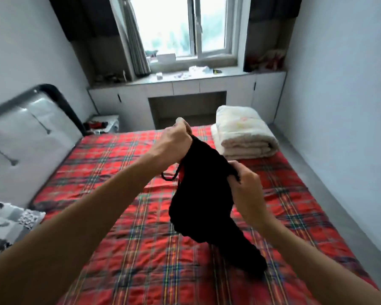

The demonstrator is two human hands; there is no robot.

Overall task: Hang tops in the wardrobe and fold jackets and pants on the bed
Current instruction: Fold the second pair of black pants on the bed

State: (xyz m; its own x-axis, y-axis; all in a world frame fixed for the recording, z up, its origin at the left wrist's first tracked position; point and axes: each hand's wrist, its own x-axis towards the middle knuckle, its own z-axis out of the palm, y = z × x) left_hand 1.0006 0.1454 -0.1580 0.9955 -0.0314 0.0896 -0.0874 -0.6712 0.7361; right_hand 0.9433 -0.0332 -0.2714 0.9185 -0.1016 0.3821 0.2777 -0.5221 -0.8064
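Far left, low: a grey patterned pillow (7,221) at the frame edge. Above it, a grey padded headboard (26,133) with a dark curved rim. Past its far end, a small white nightstand (106,123) with red and dark clutter on top, too blurred to identify.

The bed (110,172) has a red plaid cover and fills the middle ground. Behind it is a white built-in desk (185,86) under the window (185,25), with a grey curtain (134,40) bunched at the left of the pane. Small items sit on the sill. Any print on them is too small and blurred to read.

The left forearm is bare and reaches long from lower left towards centre. The left hand (174,144) is raised above the bed, knuckles up, fingers curled tight and pinching the top edge of the black garment (202,201). A thin cord loop (169,176) dangles just under this hand.

The garment hangs between both hands in a dark bunched mass. Its lower end trails down and right to touch the plaid cover. No label or logo is readable on the cloth.

The right hand (246,190) is lower and nearer, with its back to the camera. Its fingers are clenched around the opposite upper edge, and the forearm runs off lower right.

Right of the hands, a folded cream quilt (242,133) rests on the far right corner of the bed, well apart from the garment.
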